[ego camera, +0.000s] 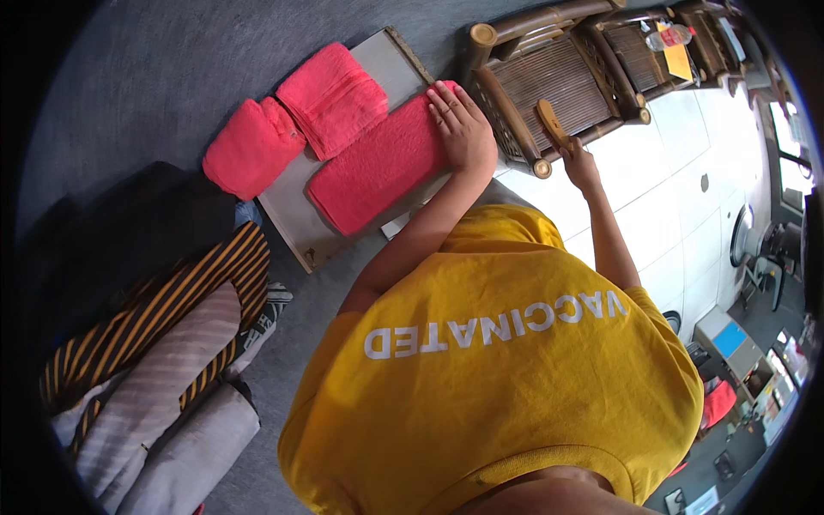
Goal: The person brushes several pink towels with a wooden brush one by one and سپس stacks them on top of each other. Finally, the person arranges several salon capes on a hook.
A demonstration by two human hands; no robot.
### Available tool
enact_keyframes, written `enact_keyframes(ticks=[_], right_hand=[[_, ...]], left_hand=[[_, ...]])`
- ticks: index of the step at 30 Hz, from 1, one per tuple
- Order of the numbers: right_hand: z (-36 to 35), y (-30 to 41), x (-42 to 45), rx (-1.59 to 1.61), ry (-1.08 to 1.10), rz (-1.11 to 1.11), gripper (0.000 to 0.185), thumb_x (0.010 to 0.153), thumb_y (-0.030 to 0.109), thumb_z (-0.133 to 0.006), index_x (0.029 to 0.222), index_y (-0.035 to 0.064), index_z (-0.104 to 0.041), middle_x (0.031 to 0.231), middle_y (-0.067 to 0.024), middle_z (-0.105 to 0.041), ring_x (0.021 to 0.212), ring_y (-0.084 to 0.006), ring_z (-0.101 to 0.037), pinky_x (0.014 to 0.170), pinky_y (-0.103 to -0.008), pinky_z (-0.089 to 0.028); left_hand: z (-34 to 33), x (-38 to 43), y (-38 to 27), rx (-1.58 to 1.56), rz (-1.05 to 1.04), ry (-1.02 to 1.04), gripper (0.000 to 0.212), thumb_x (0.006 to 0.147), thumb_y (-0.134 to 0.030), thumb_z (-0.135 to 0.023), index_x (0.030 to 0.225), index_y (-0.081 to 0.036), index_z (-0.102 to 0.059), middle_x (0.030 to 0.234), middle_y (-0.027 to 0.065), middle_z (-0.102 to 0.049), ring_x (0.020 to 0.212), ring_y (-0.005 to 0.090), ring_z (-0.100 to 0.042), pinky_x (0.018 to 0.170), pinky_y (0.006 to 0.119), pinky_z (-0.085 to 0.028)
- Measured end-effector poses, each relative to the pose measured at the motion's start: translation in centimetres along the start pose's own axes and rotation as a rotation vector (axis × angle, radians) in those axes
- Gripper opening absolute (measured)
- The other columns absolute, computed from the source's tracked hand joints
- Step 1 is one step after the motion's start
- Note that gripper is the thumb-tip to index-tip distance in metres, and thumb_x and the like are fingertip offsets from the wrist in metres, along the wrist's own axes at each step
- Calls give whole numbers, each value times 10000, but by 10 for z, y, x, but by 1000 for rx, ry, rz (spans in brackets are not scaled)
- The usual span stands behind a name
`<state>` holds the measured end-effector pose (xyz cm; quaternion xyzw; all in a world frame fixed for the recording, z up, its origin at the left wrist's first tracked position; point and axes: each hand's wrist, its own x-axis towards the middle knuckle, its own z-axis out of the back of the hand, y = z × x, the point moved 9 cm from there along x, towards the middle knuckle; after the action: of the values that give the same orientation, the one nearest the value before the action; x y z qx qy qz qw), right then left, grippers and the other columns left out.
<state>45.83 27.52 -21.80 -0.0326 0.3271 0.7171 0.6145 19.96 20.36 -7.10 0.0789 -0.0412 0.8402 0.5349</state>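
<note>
My left hand [467, 132] lies flat, fingers a little apart, on the right end of a long folded pink towel [386, 167]. Behind that towel a squarer folded pink towel [333, 100] and a bunched pink towel [254, 149] lie side by side. All rest on a grey board or low table [290, 225]. My right hand [581, 166] grips one end of a flat wooden tool [552, 122], maybe a brush; its underside is hidden. The tool is over the seat of a bamboo chair [547, 84], to the right of the towels.
Clothes, some striped [161, 309], are heaped at the left. More bamboo chairs stand at the upper right, one bearing a plastic bottle [669, 38] and a yellow item [676, 61]. Farther right are a round fan-like object [741, 236] and a small cabinet [734, 341].
</note>
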Motion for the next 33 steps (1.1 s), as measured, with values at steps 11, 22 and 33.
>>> enact_keyframes(ticks=[11, 22, 33], right_hand=[[-8, 50, 30, -28, 109, 200, 430, 971, 309, -465, 1349, 107, -425, 1021, -252, -666, 975, -424, -643, 840, -486, -505], [-3, 47, 24, 64, 79, 264, 406, 962, 267, -503, 1321, 87, -441, 1008, -274, -659, 964, -449, -632, 826, -492, -501], [-6, 66, 22, 114, 108, 283, 426, 957, 290, -527, 1332, 108, -441, 1018, -282, -653, 974, -447, -631, 814, -479, -501]], left_hand=[[-3, 3, 5, -146, 92, -65, 559, 897, -86, -466, 1377, 163, -323, 1446, 353, -315, 1355, 472, -322, 1145, 496, -259], [45, -29, 94, -805, 261, -63, 239, 786, -62, -607, 1002, 41, -613, 839, 225, -651, 795, 403, -637, 712, 458, -509], [46, -40, 57, -955, -61, -57, 621, 800, -285, -744, 1306, -27, -493, 1328, 228, -508, 1232, 362, -499, 1003, 469, -414]])
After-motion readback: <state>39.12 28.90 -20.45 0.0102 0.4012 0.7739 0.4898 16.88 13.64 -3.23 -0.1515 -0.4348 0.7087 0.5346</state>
